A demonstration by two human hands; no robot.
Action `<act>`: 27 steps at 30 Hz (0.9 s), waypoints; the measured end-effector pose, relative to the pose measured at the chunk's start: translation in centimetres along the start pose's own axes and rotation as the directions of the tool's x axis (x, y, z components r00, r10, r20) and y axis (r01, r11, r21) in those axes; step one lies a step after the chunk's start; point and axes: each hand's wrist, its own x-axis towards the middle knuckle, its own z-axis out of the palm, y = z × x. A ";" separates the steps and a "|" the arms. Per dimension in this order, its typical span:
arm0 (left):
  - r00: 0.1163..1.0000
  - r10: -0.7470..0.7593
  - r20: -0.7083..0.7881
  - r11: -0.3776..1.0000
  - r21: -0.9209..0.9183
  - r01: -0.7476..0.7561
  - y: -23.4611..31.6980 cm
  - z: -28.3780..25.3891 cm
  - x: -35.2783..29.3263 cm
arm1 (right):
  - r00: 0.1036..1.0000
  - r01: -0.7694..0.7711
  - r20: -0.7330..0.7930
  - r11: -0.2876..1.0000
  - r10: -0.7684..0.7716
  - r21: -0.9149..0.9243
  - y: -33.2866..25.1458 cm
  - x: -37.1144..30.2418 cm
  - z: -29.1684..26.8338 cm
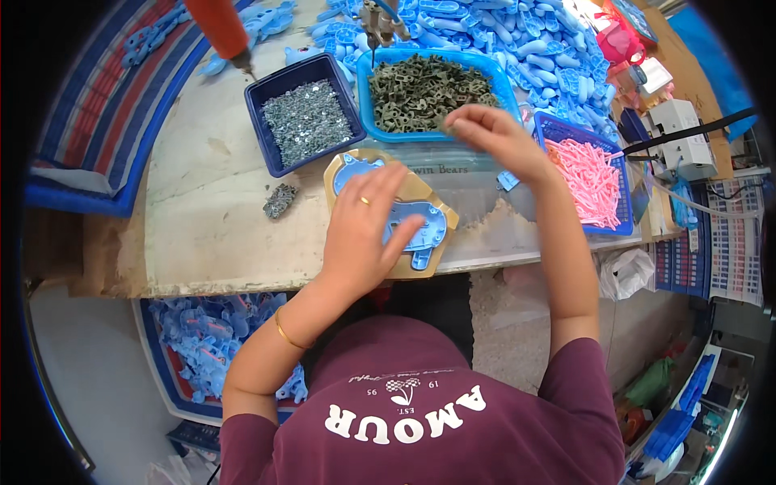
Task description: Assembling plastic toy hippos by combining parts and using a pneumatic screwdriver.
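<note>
My left hand (364,218) lies over a gold-coloured fixture (440,196) that holds a blue plastic toy half-shell (424,230). Its fingers are stretched out and a thumb is spread over the shell, hiding part of it. My right hand (493,139) is raised at the front right of a light-blue tub (508,89) full of small dark green parts (428,89). Thumb and fingertips are pinched together on what looks like one such part, only a bit of it showing.
Left of the tub is a navy bin (267,137) of small metal screws; a small screw pile (280,201) lies nearby. An orange-handled driver (218,28) hangs above. Pink parts (586,182) fill a basket at right. Blue pieces (525,48) heap behind; blue shells (202,339) fill a crate below.
</note>
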 end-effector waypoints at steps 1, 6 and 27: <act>1.000 0.010 0.006 1.000 -0.009 -0.010 0.3 0.2 0.5 | 0.998 0.016 0.056 0.994 -0.023 0.110 -0.1 -0.9 1.0; 0.890 -0.437 0.132 0.512 -0.776 0.367 0.7 1.5 1.2 | 0.993 -0.004 0.109 0.938 -0.036 0.347 0.7 -4.1 7.1; 0.906 -0.318 0.278 0.555 -0.721 0.416 4.1 1.2 -2.7 | 0.915 -0.328 -0.385 0.334 -0.122 -0.884 14.2 -11.5 -14.6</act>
